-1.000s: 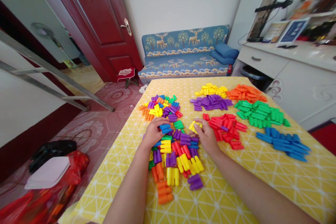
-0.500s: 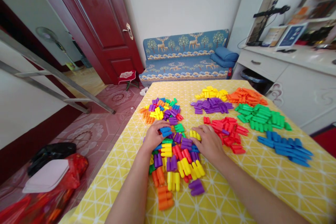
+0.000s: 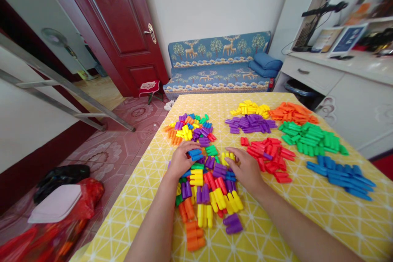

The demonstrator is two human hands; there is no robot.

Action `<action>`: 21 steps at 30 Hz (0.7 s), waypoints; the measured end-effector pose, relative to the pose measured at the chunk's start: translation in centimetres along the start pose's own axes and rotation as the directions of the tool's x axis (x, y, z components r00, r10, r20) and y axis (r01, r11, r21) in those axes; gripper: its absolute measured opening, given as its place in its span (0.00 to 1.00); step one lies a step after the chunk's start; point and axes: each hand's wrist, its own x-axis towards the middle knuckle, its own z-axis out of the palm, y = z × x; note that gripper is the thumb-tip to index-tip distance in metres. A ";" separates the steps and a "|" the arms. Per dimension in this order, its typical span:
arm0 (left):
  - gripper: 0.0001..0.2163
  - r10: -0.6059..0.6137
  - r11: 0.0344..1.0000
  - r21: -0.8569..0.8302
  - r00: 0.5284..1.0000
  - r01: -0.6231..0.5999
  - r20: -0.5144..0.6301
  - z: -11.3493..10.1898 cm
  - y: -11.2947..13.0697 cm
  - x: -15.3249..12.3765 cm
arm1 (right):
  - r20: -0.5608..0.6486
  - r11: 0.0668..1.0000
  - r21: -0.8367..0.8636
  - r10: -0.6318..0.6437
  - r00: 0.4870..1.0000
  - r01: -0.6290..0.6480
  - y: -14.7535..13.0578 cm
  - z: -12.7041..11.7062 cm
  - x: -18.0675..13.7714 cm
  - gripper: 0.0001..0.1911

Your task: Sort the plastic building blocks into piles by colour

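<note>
"So, what are the hands doing?"

"The left hand [image 3: 181, 159] is pinching a blue piece [image 3: 195, 155] near the middle of the frame, over the upper left side of the loose mixed pile [image 3: 202, 194]; the right hand [image 3: 248, 168] is gripping a yellow piece [image 3: 226, 158] just right of centre, its thumb resting against it by the pile's upper right edge."

"And how much room are they having?"

"A smaller mixed heap [image 3: 184, 133] is crowding in just above the left hand; the red pile [image 3: 270, 153] is lying just beside the right one; the blue pile [image 3: 340, 177] is spreading farther out, toward the frame's right, with patterned tablecloth [image 3: 130, 221] showing between it and the right forearm; at lower left, more cloth is running from the left forearm to the table's edge."
</note>
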 end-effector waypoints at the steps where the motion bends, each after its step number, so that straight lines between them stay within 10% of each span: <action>1: 0.09 0.001 1.000 -0.001 1.000 -0.001 -0.003 0.0 0.0 0.0 | -0.018 0.998 0.052 0.039 0.999 -0.038 0.3 0.2 0.0 0.15; 9: 0.09 0.007 1.000 -0.002 1.000 -0.007 0.002 0.1 -0.3 -0.1 | 0.033 0.891 0.397 0.227 0.973 -0.221 1.7 1.7 0.2 0.16; 21: 0.09 0.005 1.000 0.000 1.000 -0.005 -0.003 0.1 -0.3 -0.1 | 0.083 0.931 0.346 0.095 0.992 -0.119 1.5 1.2 0.3 0.12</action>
